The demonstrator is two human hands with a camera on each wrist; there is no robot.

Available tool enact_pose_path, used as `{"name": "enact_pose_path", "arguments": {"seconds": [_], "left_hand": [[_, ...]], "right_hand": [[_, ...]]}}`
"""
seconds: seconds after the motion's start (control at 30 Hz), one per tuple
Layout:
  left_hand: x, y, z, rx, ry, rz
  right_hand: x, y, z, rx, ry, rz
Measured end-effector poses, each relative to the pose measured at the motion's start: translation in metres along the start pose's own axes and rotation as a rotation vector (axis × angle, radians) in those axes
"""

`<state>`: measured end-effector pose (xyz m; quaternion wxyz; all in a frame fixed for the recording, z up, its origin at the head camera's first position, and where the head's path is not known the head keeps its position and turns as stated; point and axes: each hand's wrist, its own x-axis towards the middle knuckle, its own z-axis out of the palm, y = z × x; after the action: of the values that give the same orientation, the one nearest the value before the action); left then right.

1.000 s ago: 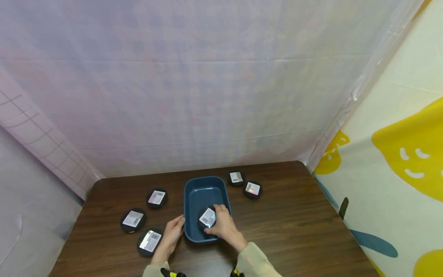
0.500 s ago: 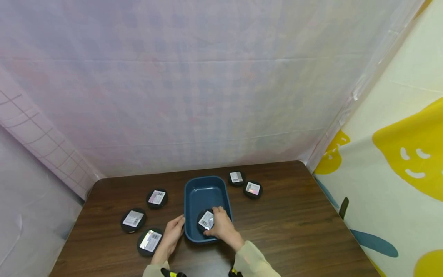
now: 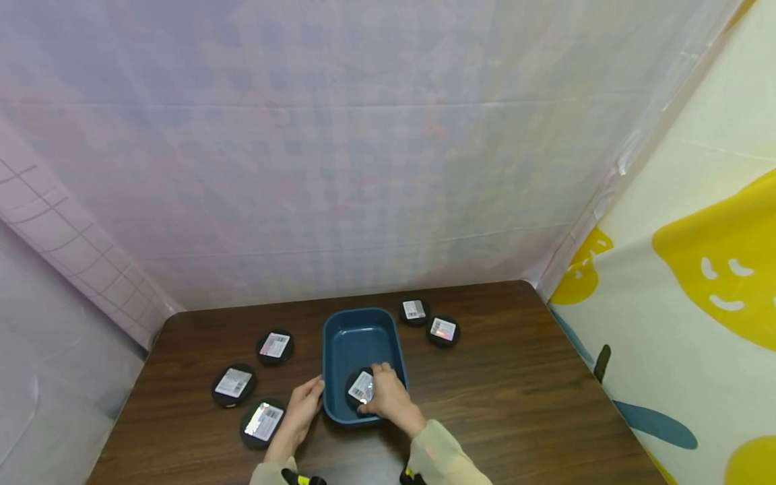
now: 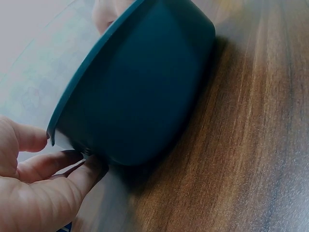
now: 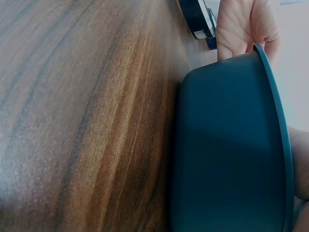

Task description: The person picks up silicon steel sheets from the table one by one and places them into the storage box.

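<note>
A deep blue rectangular tray point(image 3: 354, 347) stands on the wooden table. Inside its near end is a flat, round black container point(image 3: 361, 388) with a white barcode label. My right hand point(image 3: 391, 399) grips this container from the right, thumb at its near side and fingers over the far side. At the tray's left side, my left hand point(image 3: 300, 412) holds the rim. The left wrist view shows that hand's fingers point(image 4: 89, 174) against the tray's outer wall, below the lip. In the right wrist view, the tray wall point(image 5: 231, 145) hides the container and most of my right hand.
Three similar black containers lie left of the tray, one at the back point(image 3: 275, 347), one far left point(image 3: 233, 385) and one in front point(image 3: 263, 424). Two more, a rear one point(image 3: 415, 312) and a nearer one point(image 3: 443, 331), lie right of the tray. A curtain point(image 3: 364, 168) hangs behind the table.
My right hand and the round black container have shifted slightly left and nearer inside the tray. The left hand stays at the rim.
</note>
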<state>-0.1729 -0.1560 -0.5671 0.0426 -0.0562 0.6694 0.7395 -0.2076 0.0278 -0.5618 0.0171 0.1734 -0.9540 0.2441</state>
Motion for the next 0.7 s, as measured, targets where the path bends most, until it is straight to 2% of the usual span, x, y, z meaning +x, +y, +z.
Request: {"name": "enact_pose_path", "arguments": {"seconds": [0.03,0.13,0.23,0.27,0.37,0.7], "left_hand": [[0.006,-0.012,-0.006,-0.041,-0.037,0.056],[0.007,-0.016,-0.008,-0.051,-0.052,0.089],[0.005,-0.009,-0.004,-0.036,-0.032,0.045],[-0.001,0.003,0.002,0.002,0.004,-0.01],[-0.002,0.008,0.005,0.015,0.016,-0.048],[-0.002,0.008,0.004,0.022,0.018,-0.039]], "right_hand": [[0.0,0.0,0.0,-0.002,-0.004,0.002],[0.0,-0.001,-0.001,0.0,-0.01,0.004],[0.0,-0.001,-0.001,0.002,-0.015,0.005],[0.0,-0.001,-0.001,0.003,-0.016,0.004],[0.001,-0.001,0.0,-0.01,-0.019,0.001],[0.002,-0.004,-0.002,-0.072,-0.025,-0.006]]}}
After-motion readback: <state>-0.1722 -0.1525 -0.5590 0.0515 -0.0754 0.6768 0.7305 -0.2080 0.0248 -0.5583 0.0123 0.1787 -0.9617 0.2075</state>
